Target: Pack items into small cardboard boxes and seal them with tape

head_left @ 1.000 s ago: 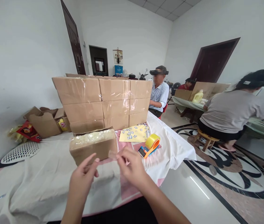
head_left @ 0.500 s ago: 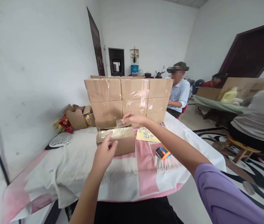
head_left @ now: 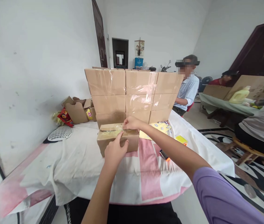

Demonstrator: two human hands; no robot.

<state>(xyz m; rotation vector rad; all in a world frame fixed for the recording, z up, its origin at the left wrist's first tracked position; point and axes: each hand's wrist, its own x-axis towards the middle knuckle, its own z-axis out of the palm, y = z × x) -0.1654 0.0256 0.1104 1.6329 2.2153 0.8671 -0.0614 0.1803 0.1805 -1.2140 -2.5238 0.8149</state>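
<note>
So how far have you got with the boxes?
The stacked boxes already look taped: shiny clear tape crosses them. In hand is the front box: left hand at its front, right hand at its top seam. That seam shows a dark gap, so closing it is probably what's left.

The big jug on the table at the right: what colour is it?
The jug is pale yellow, seen in the head view.

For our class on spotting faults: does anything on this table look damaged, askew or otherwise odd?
The small cardboard box in front of the stacked boxes: its top seam looks ragged and slightly open. The tablecloth is rumpled at the left, not flat. Nothing looks spilled.
</note>
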